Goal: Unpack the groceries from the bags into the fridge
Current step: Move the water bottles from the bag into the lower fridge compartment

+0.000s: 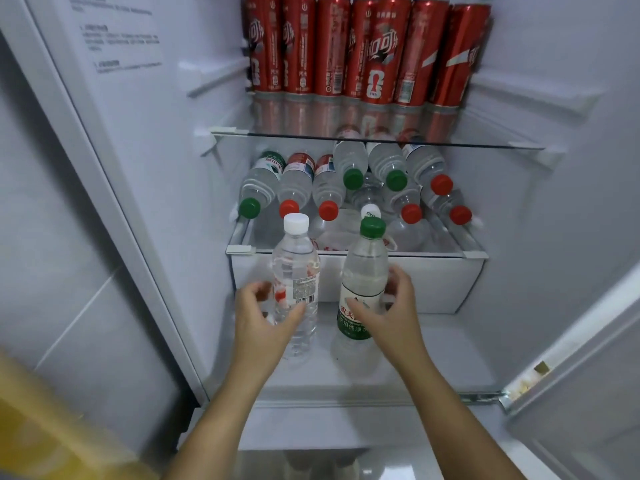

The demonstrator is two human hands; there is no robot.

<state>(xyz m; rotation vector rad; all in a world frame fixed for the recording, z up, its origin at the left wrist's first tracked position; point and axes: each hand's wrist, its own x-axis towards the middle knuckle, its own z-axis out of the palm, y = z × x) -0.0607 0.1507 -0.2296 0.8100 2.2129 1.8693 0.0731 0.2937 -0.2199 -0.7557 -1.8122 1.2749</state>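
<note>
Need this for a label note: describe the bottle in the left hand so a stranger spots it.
Inside the open fridge, look below the shelf of lying bottles. Two bottles are upright there; it is the white-capped bottle on the left, beside a green-capped bottle.

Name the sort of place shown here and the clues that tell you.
Probably the inside of an open household fridge: tall red drink cans line a clear glass shelf, clear plastic water bottles lie stacked below, between white inner walls.

Left hand (263, 317) round white-capped bottle (296, 265), right hand (393, 306) round green-capped bottle (367, 268) (fingers (257, 289) curled)
</note>
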